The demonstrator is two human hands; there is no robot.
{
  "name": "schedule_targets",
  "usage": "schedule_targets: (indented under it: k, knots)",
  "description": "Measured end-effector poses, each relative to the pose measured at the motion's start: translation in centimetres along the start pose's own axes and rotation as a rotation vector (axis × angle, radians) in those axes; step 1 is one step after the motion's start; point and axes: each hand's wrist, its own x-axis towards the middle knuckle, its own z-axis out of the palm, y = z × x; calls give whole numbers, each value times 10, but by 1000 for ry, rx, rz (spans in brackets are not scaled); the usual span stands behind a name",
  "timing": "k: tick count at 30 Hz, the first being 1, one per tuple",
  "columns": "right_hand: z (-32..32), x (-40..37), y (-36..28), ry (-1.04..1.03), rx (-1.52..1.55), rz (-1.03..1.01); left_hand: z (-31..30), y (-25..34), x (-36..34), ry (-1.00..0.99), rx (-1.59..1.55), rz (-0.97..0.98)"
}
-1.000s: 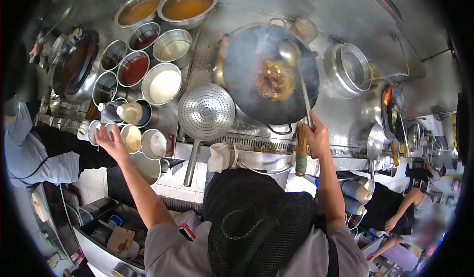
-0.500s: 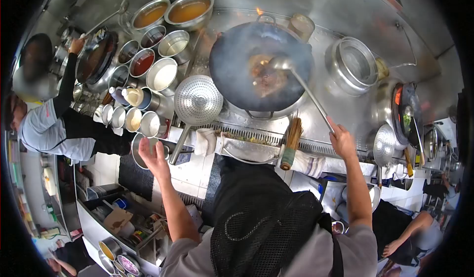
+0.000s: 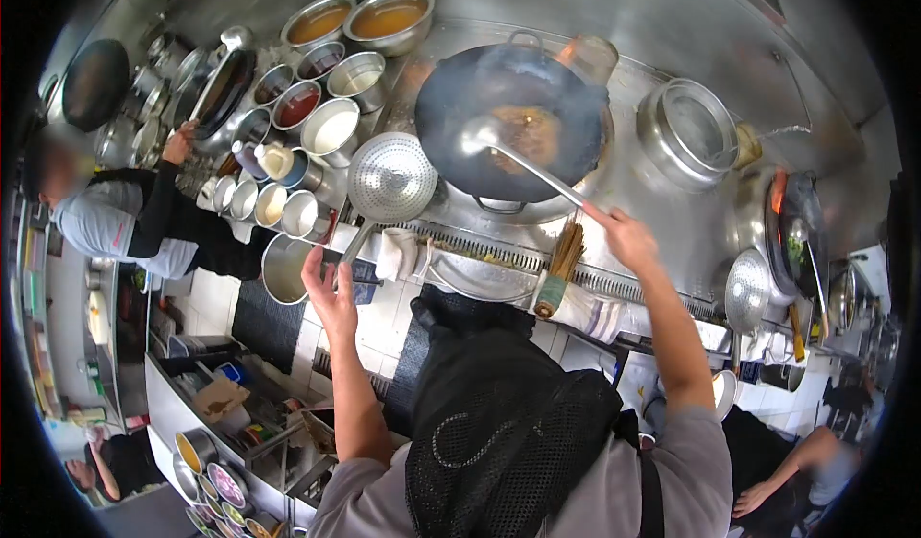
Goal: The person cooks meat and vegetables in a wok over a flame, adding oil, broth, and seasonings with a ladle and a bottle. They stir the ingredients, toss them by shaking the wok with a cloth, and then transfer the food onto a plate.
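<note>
My right hand (image 3: 628,239) is wrapped round the handle of a ladle (image 3: 542,174). The ladle's bowl is inside a large dark wok (image 3: 451,87), left of some brown food (image 3: 530,135), with steam rising over it. My left hand (image 3: 331,289) is raised in the air, fingers apart and holding nothing. Near it, the handle of a perforated skimmer (image 3: 391,178) reaches toward the counter edge, and a metal pot (image 3: 285,271) stands behind the fingers. A bamboo brush (image 3: 559,269) sits at the counter edge before the wok.
Metal cups of sauces and white contents stand left, including a red sauce (image 3: 296,105). Two bowls of amber liquid (image 3: 389,18) are at the back. Stacked pots (image 3: 691,130) stand right of the wok. A co-worker (image 3: 115,217) works at the left; flame shows behind the wok.
My right hand has moved left, bringing the ladle's bowl to the left side of the food. The wok sits slightly more tilted. My left hand has shifted a little right and down, still open.
</note>
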Motion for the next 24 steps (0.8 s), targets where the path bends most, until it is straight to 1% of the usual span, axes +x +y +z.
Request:
schedule_targets:
  k: [1, 4, 5, 6, 8, 9, 11, 12, 13, 14, 15, 16, 17, 18, 19, 20, 22, 23, 24]
  knots:
    - [-3, -15, 14, 0, -82, 25, -8, -1, -5, 22, 17, -37]
    - [-10, -59, 54, 69, -58, 68, -29, -23, -20, 52, 19, -64]
    - [-11, -69, 58, 109, -42, 100, -30, -16, -25, 70, 82, -88]
    - [-8, -73, 59, 105, -46, 88, -31, -17, -29, 81, 83, -95]
    - [-21, -78, 48, 212, 63, 211, -27, -16, -33, 38, 118, -91]
    - [-28, -76, 35, 211, 60, 200, -19, -16, -33, 1, 109, -42]
    - [-48, -71, -15, 172, 599, 192, 10, -5, -27, -88, 90, 48]
    - [-63, -68, -35, 167, 593, 171, 27, 7, -22, -165, 170, 131]
    - [-82, -63, -57, 47, 937, 167, 46, 33, -14, -274, 178, 266]
    - [-102, -59, -81, -98, 1277, 160, 72, 52, -3, -334, 68, 457]
    - [-130, -56, -107, -96, 1372, 42, 95, 72, 4, -407, 17, 441]
    - [-159, -51, -134, -96, 1470, -73, 111, 113, 21, -442, -40, 602]
    - [-179, -38, -161, -211, 1629, -243, 126, 143, 34, -447, -73, 643]
    - [-198, -20, -189, -329, 1777, -415, 136, 168, 45, -360, -138, 743]
    - [-212, -4, -219, -403, 1797, -561, 145, 178, 65, -337, -305, 723]
    - [-226, 13, -249, -476, 1810, -703, 132, 183, 86, -310, -297, 726]
    - [-259, 41, -306, -440, 1597, -762, 99, 190, 118, -266, -739, 141]
    - [-257, 45, -325, -458, 1579, -776, 72, 190, 123, -38, -631, 177]
    - [-251, 54, -344, -390, 1554, -785, 37, 184, 130, 185, -519, 212]
